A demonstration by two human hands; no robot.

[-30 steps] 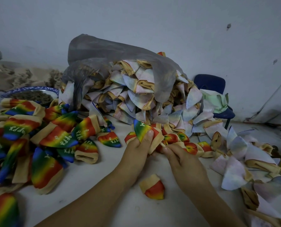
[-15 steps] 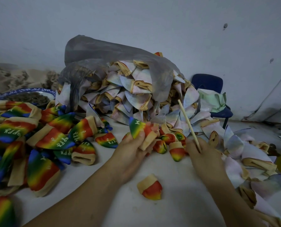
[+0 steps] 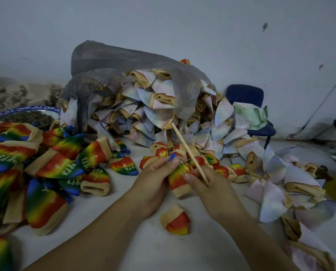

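My left hand [image 3: 153, 182] grips a rainbow fabric piece [image 3: 177, 179] with a tan cuff, held between both hands above the white table [image 3: 124, 241]. My right hand [image 3: 212, 188] pinches the same piece with thumb and fingers and also holds a thin wooden stick [image 3: 188, 151] that slants up and to the left. A small rolled rainbow piece [image 3: 176, 220] lies on the table just below my hands.
Turned rainbow pieces [image 3: 51, 167] with white lettering cover the left side. A grey plastic bag [image 3: 124, 61] spills pale inside-out pieces [image 3: 153, 106] at the centre back and right. A blue-rimmed plate [image 3: 26, 114] sits far left, a blue chair [image 3: 247, 96] behind right.
My right hand picked up the wooden stick and then moved left to join my left hand on the rainbow piece. The piece came lower, toward me.
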